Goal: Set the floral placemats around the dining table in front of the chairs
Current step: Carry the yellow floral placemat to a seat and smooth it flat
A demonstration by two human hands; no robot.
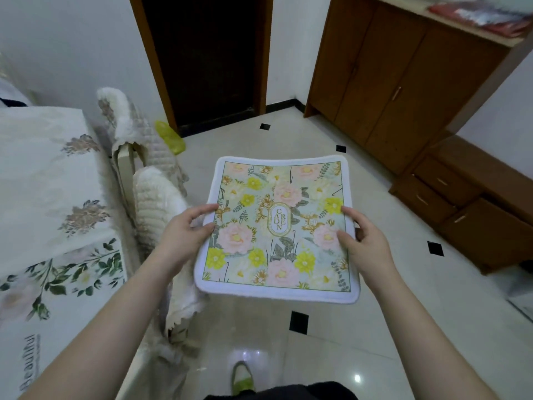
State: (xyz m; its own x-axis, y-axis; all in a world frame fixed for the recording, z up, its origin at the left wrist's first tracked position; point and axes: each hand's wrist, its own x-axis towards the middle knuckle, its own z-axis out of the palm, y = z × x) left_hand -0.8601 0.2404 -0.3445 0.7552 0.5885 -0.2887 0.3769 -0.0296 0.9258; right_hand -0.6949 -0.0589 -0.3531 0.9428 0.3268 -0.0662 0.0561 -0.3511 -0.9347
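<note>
- The left hand [189,230] pinches the left border of the floral placemat [277,226], with the thumb lying on the printed face and the other fingers hidden below the mat.
- The right hand [362,241] grips the right border in the same way: thumb and one fingertip rest on the print, the other fingers are under the mat.
- The placemat is in the air between both hands, almost flat, printed side up, above the tiled floor [331,327]. It does not touch the dining table [52,180], which stands to the left under a flowered tablecloth.
- Only this one mat is visible. I cannot tell whether other mats already lie on the table, because most of its top is outside the view.
- Two chairs with pale fluffy covers stand against the table edge: the nearer chair [157,203] just beside the left hand, the farther chair [127,116] behind it.
- In my judgement the step in hand is to carry the mat to the left and lay it on the table in front of one chair.
- To do it well, both hands should keep the mat level, so the soft cloth does not fold.
- The mat should pass over the chair back, not brush against the cover.
- Its near border should lie parallel to the table edge, centred on the chair.
- The tablecloth may wrinkle if the mat is dragged, so it is better to lower it straight down and only then let go.
</note>
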